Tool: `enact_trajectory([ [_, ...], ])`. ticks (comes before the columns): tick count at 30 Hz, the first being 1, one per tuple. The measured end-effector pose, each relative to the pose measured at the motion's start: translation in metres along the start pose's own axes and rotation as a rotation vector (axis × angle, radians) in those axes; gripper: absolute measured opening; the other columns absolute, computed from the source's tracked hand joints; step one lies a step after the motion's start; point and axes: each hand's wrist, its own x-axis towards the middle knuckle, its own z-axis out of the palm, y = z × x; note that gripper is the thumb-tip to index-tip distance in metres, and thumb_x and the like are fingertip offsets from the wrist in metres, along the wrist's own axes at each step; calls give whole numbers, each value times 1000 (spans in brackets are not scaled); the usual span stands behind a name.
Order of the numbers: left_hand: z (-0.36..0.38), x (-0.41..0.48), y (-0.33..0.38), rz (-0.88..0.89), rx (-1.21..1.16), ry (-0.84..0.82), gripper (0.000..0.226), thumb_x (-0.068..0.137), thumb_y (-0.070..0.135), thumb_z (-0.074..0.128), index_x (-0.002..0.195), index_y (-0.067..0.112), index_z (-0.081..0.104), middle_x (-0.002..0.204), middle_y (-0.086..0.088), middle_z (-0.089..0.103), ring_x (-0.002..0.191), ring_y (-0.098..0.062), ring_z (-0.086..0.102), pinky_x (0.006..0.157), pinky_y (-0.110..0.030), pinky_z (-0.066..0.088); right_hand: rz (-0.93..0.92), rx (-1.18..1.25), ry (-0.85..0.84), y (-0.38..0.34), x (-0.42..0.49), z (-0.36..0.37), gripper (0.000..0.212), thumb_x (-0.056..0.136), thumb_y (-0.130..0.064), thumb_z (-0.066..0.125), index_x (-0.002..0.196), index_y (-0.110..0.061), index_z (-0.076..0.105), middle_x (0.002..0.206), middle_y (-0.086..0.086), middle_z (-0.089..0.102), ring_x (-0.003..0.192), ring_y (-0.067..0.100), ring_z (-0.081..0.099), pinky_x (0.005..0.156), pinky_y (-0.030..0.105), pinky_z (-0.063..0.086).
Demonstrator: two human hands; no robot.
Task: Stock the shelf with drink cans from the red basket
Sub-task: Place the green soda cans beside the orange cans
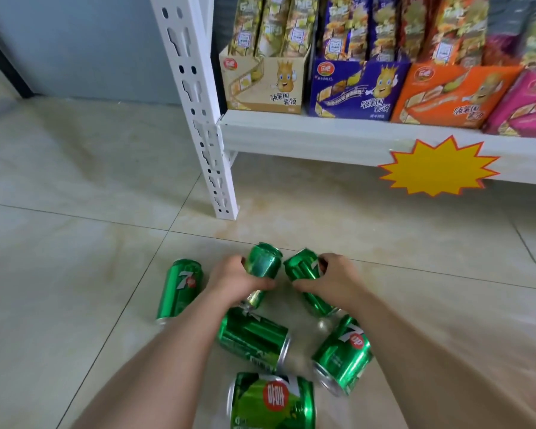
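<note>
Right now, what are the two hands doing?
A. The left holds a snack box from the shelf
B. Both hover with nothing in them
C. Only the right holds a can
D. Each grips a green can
D: the left hand curls round a green can and the right hand curls round another green can, both low over the tiled floor where more cans lie.

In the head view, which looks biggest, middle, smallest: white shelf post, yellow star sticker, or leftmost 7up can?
Largest: white shelf post.
Then: yellow star sticker.
Smallest: leftmost 7up can.
Distances from the camera differ.
</note>
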Motion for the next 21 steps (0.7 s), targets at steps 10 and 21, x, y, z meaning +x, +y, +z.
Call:
enact_trajectory([
  [10, -52, -60, 53, 204, -394, 25, 46, 60, 36, 87, 98, 17, 69, 90, -3, 75, 86, -18, 71, 82, -33, 56, -40, 671, 248, -50, -53, -66, 41, 73, -25, 84, 100, -13, 55, 85, -1, 59, 70, 9, 56, 53, 23, 45],
  [21, -151, -175, 182, 524, -582, -46, 63, 49, 29, 93, 104, 13, 67, 97, -5, 76, 95, -22, 71, 96, -44, 51, -393, 848, 262, -143, -134, -185, 64, 62, -45, 88, 113, -24, 54, 103, 1, 67, 93, 17, 68, 74, 35, 59],
])
